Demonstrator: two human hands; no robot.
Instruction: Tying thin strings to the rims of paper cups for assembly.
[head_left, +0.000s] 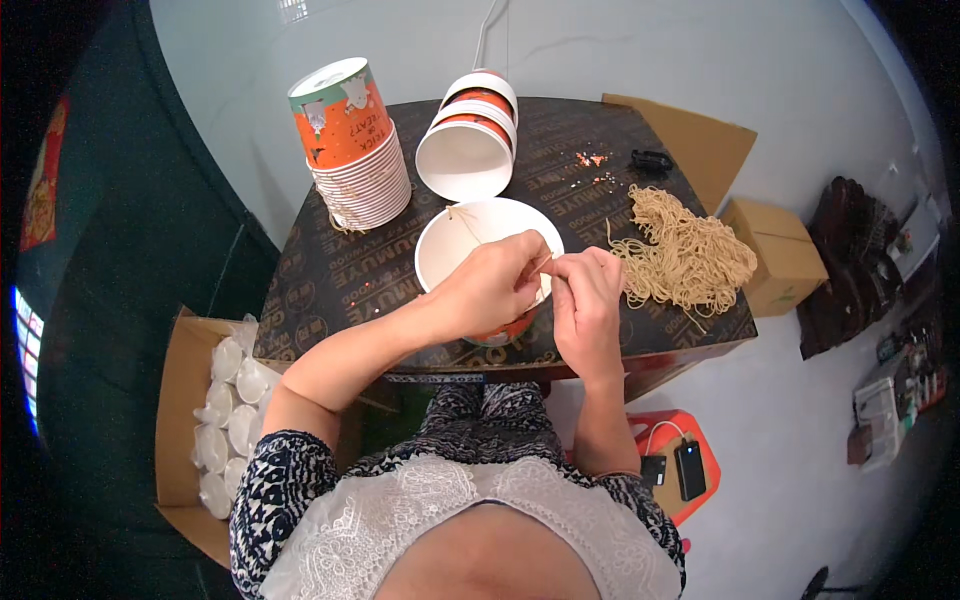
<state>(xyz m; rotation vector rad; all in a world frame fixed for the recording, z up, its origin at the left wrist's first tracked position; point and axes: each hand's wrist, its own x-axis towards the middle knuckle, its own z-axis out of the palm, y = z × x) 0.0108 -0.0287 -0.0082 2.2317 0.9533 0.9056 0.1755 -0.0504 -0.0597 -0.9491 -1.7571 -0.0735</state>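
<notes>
A paper bucket (440, 250), white inside and printed orange outside, stands before me at the table's near side with its mouth up. A thin beige cord (466, 220) hangs from the bucket's far left rim and runs across the inside toward my hands. My left hand (490, 285) reaches over the mouth, its fingers pinched on the cord close to the right rim. Beside it, my right hand (588, 310) is closed at that same rim, thumb and forefinger pinched together on the cord. The fingers hide the cord's end and that part of the rim.
Nested upside-down buckets (360, 170) stand at the left, and more buckets (468, 150) lie stacked on their side at the back. A heap of beige cords (690, 250) and a black object (651, 160) sit on the right. An open carton (180, 420) with wrapped white cups stands on the floor.
</notes>
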